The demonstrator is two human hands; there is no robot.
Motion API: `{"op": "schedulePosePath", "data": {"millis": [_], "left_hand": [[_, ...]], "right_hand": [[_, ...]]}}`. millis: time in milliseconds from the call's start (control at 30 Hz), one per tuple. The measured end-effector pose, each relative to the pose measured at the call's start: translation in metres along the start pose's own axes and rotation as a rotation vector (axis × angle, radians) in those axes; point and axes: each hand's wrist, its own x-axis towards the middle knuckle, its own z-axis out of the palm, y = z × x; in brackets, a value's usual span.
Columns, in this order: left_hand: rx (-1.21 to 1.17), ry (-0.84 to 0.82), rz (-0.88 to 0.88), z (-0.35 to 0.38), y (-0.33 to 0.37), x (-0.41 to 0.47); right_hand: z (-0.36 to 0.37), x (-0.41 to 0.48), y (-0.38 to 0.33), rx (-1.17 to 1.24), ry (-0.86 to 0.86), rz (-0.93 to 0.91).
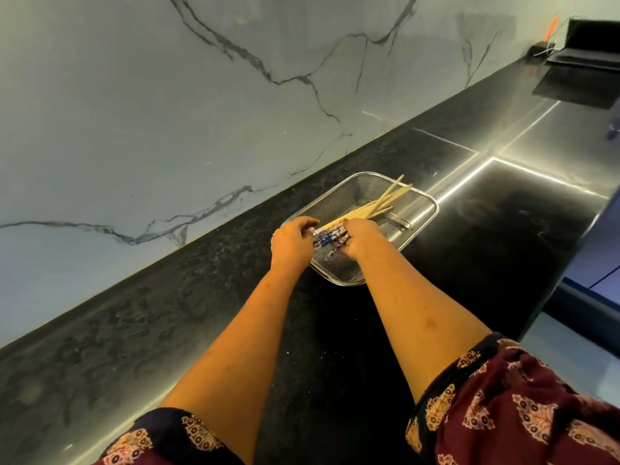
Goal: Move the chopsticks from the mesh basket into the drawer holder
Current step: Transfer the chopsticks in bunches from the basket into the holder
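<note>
A rectangular metal mesh basket (pixel 419 209) rests on the black countertop (pixel 201 313). Several chopsticks (pixel 379 204) lie in it, pale wooden shafts pointing far right, blue-and-white patterned ends toward me. My right hand (pixel 360 238) is closed around the patterned ends inside the basket. My left hand (pixel 292 241) sits at the basket's near-left rim, fingers curled against the same patterned ends. The drawer holder is not in view.
A white marble wall with dark veins (pixel 167 112) runs along the counter's far side. A dark box with an orange stick and cable (pixel 550 41) stands at the far right. The counter's front edge (pixel 577 250) drops off on the right.
</note>
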Motion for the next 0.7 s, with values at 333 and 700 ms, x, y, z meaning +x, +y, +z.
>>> {"op": "schedulePosePath", "data": {"millis": [333,700], "left_hand": [[-0.586,-0.038,0.055,-0.036,0.055,-0.045],[-0.808,0.03,0.059,-0.058,0.036,-0.146]], "right_hand": [[-0.012,-0.099,-0.009,-0.597,-0.496,-0.584],[-0.061,-0.154,0.064,-0.917,-0.751,-0.614]]}}
